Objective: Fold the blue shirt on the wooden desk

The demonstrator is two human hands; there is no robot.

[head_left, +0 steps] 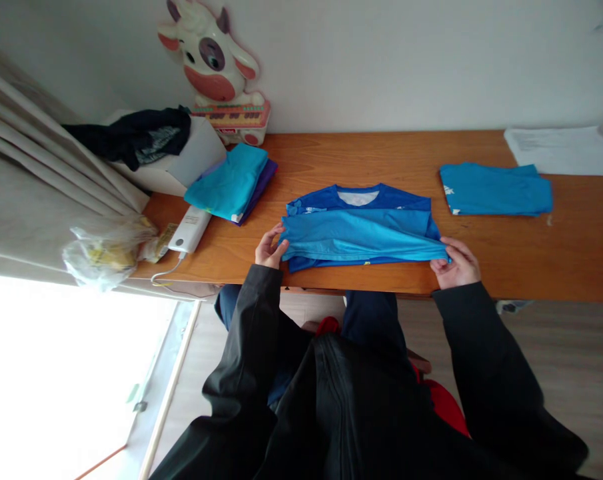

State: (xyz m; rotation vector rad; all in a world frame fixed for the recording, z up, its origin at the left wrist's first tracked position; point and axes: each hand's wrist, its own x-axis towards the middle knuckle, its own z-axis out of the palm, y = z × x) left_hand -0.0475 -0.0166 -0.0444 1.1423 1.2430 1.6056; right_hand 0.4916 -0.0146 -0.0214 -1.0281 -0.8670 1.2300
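Shirt (358,233) on the worktop (501,257), my left hand (270,249), fingers lightly closed on the shirt's left edge, my right hand (460,264), fingers pinching its near right corner

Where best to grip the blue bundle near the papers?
Probably the near edge of the folded blue bundle, from the front with the right hand once free: it lies flat, long side facing front, while papers lie behind its right end.
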